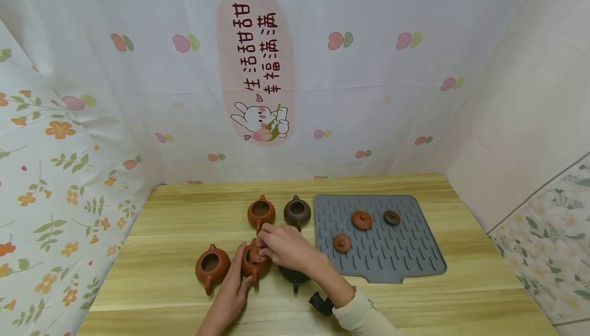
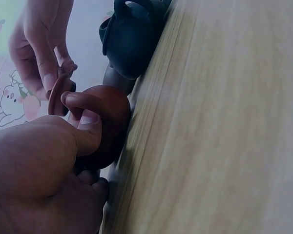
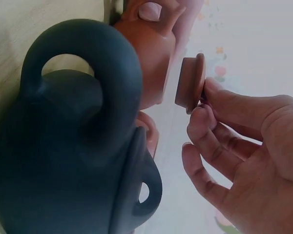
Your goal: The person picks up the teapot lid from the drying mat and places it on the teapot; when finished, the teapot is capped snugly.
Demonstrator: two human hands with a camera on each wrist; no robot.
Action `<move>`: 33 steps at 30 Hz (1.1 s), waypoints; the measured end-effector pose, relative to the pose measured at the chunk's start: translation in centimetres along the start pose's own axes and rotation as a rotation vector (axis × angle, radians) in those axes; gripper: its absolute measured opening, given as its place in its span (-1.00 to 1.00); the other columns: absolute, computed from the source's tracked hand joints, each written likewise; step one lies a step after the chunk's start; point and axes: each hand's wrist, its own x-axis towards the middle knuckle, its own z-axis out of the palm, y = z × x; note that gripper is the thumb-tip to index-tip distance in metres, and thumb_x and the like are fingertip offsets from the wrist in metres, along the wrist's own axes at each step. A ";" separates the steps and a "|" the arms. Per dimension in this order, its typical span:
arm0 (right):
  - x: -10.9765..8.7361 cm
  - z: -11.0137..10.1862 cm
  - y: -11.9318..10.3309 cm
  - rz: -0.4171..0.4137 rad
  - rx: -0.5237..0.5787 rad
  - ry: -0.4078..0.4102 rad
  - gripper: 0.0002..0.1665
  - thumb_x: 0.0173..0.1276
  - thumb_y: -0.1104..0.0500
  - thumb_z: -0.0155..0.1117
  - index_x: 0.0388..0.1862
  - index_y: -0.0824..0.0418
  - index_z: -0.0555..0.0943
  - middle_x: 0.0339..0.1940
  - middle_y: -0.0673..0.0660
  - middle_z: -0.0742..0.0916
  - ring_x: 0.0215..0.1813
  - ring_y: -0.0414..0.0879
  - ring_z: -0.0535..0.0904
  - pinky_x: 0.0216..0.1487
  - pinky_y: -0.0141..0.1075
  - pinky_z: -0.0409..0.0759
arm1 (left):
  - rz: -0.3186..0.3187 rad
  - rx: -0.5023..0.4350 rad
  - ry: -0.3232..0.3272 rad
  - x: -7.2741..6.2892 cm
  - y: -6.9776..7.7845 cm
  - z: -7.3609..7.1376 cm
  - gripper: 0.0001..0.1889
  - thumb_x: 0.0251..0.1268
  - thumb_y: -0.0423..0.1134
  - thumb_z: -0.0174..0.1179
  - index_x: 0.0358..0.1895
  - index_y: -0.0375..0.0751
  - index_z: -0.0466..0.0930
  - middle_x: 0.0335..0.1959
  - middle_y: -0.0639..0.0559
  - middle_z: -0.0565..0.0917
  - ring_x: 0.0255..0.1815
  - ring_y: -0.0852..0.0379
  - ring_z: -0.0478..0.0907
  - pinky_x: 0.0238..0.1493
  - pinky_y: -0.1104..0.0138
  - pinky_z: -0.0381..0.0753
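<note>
My left hand (image 1: 232, 286) grips a reddish-brown clay teapot (image 1: 262, 270) that stands on the table. In the left wrist view the thumb (image 2: 91, 129) lies at the teapot's looped handle (image 2: 93, 103), with the other fingers behind the body. My right hand (image 1: 288, 246) pinches a small reddish-brown lid (image 3: 190, 83) by its knob. Tilted on edge, the lid is close over the teapot's round opening. Just right of them sits a black teapot (image 3: 49, 151), partly hidden under my right forearm in the head view.
Another reddish teapot (image 1: 221, 264) stands lidless at the left. Behind are a lidless orange-brown teapot (image 1: 269, 216) and a dark brown one (image 1: 297, 219). On a grey ridged mat (image 1: 392, 264) at right lie two reddish lids (image 1: 361, 220) and a dark brown lid (image 1: 392, 217).
</note>
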 end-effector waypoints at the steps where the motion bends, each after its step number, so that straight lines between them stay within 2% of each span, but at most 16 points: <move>1: 0.0 0.0 0.0 0.001 0.002 -0.001 -0.84 0.57 0.02 0.47 -0.07 0.08 0.77 -0.15 -0.02 0.71 -0.34 -0.23 0.64 -0.33 -0.49 0.55 | -0.018 -0.011 -0.011 0.0 0.3 -0.1 -0.13 0.54 -0.53 0.23 0.79 -0.32 -0.01 0.72 -0.47 0.21 0.67 -0.50 0.25 0.49 -0.32 0.41; 3: 0.2 0.1 0.0 0.002 0.010 -0.003 -0.83 0.57 0.02 0.47 -0.07 0.08 0.77 -0.15 -0.02 0.72 -0.33 -0.22 0.65 -0.33 -0.49 0.55 | -0.035 -0.020 -0.019 0.0 0.5 -0.3 -0.14 0.55 -0.53 0.22 0.79 -0.32 -0.01 0.73 -0.46 0.20 0.68 -0.48 0.24 0.50 -0.36 0.38; 6: 0.5 0.2 0.0 -0.001 0.024 -0.008 -0.84 0.57 0.04 0.47 -0.06 0.09 0.78 -0.13 -0.01 0.73 -0.29 -0.22 0.69 -0.30 -0.49 0.57 | -0.027 -0.017 -0.011 -0.1 0.3 -0.1 -0.13 0.54 -0.54 0.23 0.79 -0.32 -0.01 0.72 -0.47 0.22 0.66 -0.50 0.25 0.49 -0.35 0.39; 12: 1.2 0.6 -0.4 -0.013 0.021 -0.026 -0.88 0.58 0.09 0.48 -0.02 0.08 0.80 -0.10 -0.02 0.76 -0.19 -0.23 0.75 -0.18 -0.47 0.65 | 0.030 0.045 0.059 -0.3 -1.6 0.8 -0.07 0.50 -0.52 0.28 0.81 -0.21 -0.01 0.69 -0.43 0.30 0.62 -0.45 0.34 0.51 -0.04 0.56; 15: 1.4 0.9 -0.6 -0.009 -0.017 -0.030 -0.90 0.58 0.10 0.47 -0.03 0.05 0.81 -0.10 -0.04 0.76 -0.18 -0.23 0.74 -0.10 -0.41 0.68 | 0.047 0.043 0.080 -0.4 -2.0 1.0 -0.07 0.51 -0.50 0.28 0.82 -0.18 0.00 0.68 -0.42 0.33 0.60 -0.45 0.35 0.53 0.23 0.53; 18: 1.4 1.1 -0.7 0.001 -0.043 -0.035 -0.91 0.59 0.09 0.47 -0.03 0.04 0.81 -0.10 -0.05 0.76 -0.18 -0.22 0.73 -0.03 -0.35 0.69 | 0.065 0.046 0.066 -0.3 -1.7 0.8 -0.10 0.53 -0.49 0.26 0.81 -0.23 -0.01 0.66 -0.48 0.33 0.57 -0.52 0.36 0.54 0.34 0.46; 20: 1.4 1.2 -0.7 0.005 -0.047 -0.035 -0.90 0.59 0.08 0.47 -0.03 0.04 0.81 -0.09 -0.05 0.76 -0.19 -0.21 0.73 0.00 -0.32 0.69 | 0.060 0.031 0.054 -0.3 -1.3 0.7 -0.10 0.52 -0.50 0.25 0.80 -0.27 0.00 0.66 -0.50 0.31 0.58 -0.52 0.35 0.55 0.25 0.49; 22: 1.5 1.3 -0.7 0.005 -0.047 -0.034 -0.90 0.59 0.09 0.47 -0.02 0.05 0.81 -0.09 -0.05 0.76 -0.19 -0.22 0.73 -0.01 -0.32 0.69 | 0.049 0.018 0.030 -0.3 -0.8 0.4 -0.12 0.53 -0.50 0.23 0.79 -0.32 -0.02 0.67 -0.53 0.27 0.60 -0.53 0.33 0.54 -0.03 0.49; 23: 1.5 1.3 -0.7 0.005 -0.045 -0.033 -0.90 0.59 0.09 0.47 -0.02 0.05 0.81 -0.09 -0.04 0.76 -0.19 -0.22 0.73 -0.02 -0.33 0.69 | 0.042 0.021 0.032 -0.2 -0.7 0.4 -0.13 0.53 -0.50 0.24 0.79 -0.33 0.00 0.67 -0.52 0.28 0.60 -0.53 0.33 0.54 0.01 0.51; 25: 1.5 1.3 -0.7 0.003 -0.042 -0.033 -0.90 0.58 0.09 0.48 -0.02 0.05 0.81 -0.09 -0.04 0.76 -0.19 -0.23 0.74 -0.04 -0.34 0.68 | 0.015 0.006 0.013 -0.2 -0.2 0.2 -0.14 0.53 -0.51 0.23 0.78 -0.35 -0.01 0.69 -0.52 0.25 0.63 -0.51 0.30 0.51 -0.17 0.47; 29: 1.6 1.5 -0.7 0.001 -0.040 -0.038 -0.89 0.58 0.09 0.48 -0.01 0.06 0.81 -0.09 -0.04 0.76 -0.19 -0.24 0.74 -0.08 -0.38 0.68 | -0.030 0.007 -0.007 -0.2 0.2 -0.1 -0.16 0.55 -0.53 0.21 0.78 -0.36 0.01 0.70 -0.48 0.26 0.65 -0.47 0.30 0.53 -0.20 0.46; 30: 1.6 1.5 -0.7 0.001 -0.040 -0.039 -0.89 0.58 0.09 0.48 -0.01 0.06 0.81 -0.09 -0.04 0.76 -0.19 -0.24 0.74 -0.08 -0.38 0.68 | -0.042 -0.003 -0.017 -0.2 0.4 -0.1 -0.16 0.56 -0.53 0.20 0.78 -0.37 0.00 0.71 -0.47 0.25 0.67 -0.45 0.28 0.51 -0.28 0.42; 33: 1.7 1.6 -0.7 0.004 -0.041 -0.042 -0.88 0.58 0.09 0.48 -0.01 0.06 0.81 -0.09 -0.04 0.76 -0.19 -0.23 0.74 -0.06 -0.37 0.69 | -0.045 0.003 -0.017 -0.2 0.5 -0.2 -0.16 0.56 -0.53 0.20 0.78 -0.36 0.01 0.71 -0.45 0.26 0.67 -0.42 0.28 0.52 -0.26 0.44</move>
